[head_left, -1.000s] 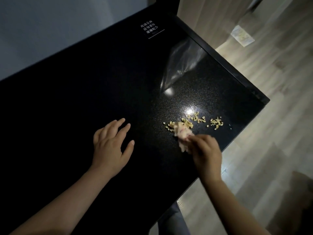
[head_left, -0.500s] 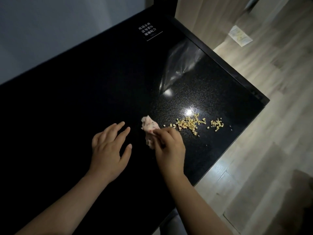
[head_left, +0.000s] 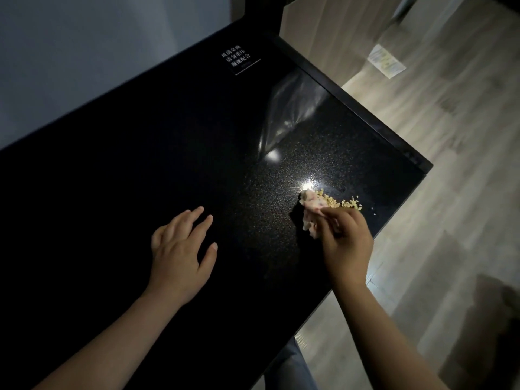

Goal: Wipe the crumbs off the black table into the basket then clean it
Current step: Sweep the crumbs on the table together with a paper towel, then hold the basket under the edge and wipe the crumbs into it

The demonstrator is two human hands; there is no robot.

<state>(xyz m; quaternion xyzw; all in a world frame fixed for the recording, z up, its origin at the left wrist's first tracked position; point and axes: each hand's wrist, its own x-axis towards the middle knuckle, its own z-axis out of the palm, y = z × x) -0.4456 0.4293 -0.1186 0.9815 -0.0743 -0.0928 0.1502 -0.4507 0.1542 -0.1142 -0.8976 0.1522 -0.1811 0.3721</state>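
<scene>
Just beyond the fingertips of the right hand, the crumbs lie in a loose yellow heap on the speckled black desk. They touch the far end of the crumpled pale cloth, which this hand pinches between curled fingers and thumb. The left hand lies flat on the desk well to the left of it, fingers straight and spread, holding nothing. A few of the crumbs sit further out to the right of the heap, close to the desk's edge, and past that edge there is only wooden floor. No basket can be made out near the hand; a dim dark shape low on the floor, right of the right forearm, is too murky to name. The main risk, as I judge it, is a sweep driven toward that edge with nothing held beneath it, which would tip the heap onto the floor. The cloth is a small wad, so a quick stroke could also let crumbs spill round its sides or flick them apart. Dry bits like these probably skitter rather than slide, and the poor light would make strays hard to spot on the speckled surface.
</scene>
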